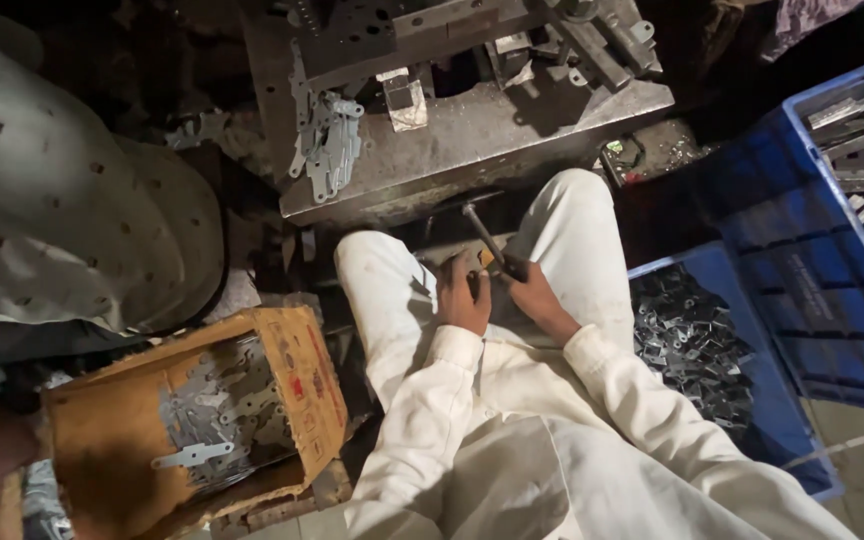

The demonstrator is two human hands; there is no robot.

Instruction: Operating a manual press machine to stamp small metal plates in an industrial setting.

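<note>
We saw the right hand gripping a hammer by its handle, head up by the press bed. Left hand was curled over a small part between the knees; the part itself we couldn't make out. Cardboard box of flat plates sat left, blue crate of small stampings right. Hinge plates hung off the bed's left edge.

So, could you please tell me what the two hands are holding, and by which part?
The right hand grips a hammer low on its handle. The left hand pinches a small piece beside it; what it is cannot be told.
</note>
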